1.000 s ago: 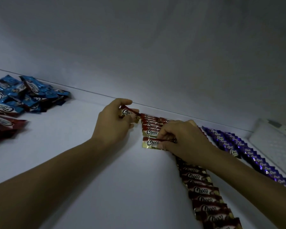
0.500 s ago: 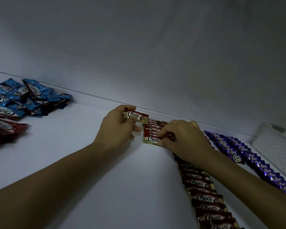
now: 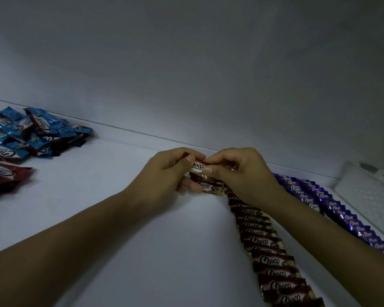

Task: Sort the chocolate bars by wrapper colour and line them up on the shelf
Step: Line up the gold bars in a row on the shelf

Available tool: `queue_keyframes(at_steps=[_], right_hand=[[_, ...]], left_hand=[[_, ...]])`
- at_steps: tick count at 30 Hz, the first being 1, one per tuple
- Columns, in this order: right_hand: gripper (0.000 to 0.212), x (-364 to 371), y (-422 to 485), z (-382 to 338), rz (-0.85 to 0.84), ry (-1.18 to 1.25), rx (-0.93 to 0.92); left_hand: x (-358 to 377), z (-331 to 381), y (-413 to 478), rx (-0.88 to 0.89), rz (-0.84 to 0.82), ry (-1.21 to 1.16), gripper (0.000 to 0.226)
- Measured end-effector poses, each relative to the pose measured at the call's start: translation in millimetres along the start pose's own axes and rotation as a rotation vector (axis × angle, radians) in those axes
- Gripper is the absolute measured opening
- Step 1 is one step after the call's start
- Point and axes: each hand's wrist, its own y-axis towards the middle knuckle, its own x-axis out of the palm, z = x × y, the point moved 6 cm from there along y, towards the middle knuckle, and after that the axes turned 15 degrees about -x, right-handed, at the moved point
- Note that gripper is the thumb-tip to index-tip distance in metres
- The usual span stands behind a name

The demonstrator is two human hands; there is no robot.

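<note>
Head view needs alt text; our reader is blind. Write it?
Left hand and right hand pinch one red foil-wrapped Choco bar at the far end of a shingled row of red bars on a white shelf. A row of purple-wrapped bars runs alongside on the right; blue-wrapped bars lie heaped far left.

Feed dim, bluish on my screen. Shelf [image 3: 111,218] palest at middle, greyer toward left end. Small glints on purple wrappers [image 3: 333,209] at shelf's right. Blue pile [image 3: 31,134] at shelf's left looks soft, stretched by lens.
</note>
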Motion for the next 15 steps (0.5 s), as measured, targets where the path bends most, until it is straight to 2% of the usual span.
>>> queue_keyframes(at_steps=[2, 4, 8, 11, 15], right_hand=[[0.016, -4, -3, 4, -0.003, 0.054, 0.036], [0.015, -8, -7, 12, -0.004, 0.027, 0.087], [0.015, -2, -18, 24, -0.236, -0.052, 0.193], [0.015, 5, -22, 25, -0.313, -0.115, 0.178], [0.008, 5, -19, 27, -0.285, -0.226, 0.130]], left_hand=[[2, 0, -1, 0.029, 0.041, 0.069, 0.029], [-1, 2, -3, 0.086, 0.158, 0.172, 0.030], [-16, 3, -6, 0.110, 0.376, 0.295, 0.028], [-20, -1, -2, 0.058, 0.439, 0.391, 0.023], [-16, -5, -1, 0.009, 0.464, 0.707, 0.022]])
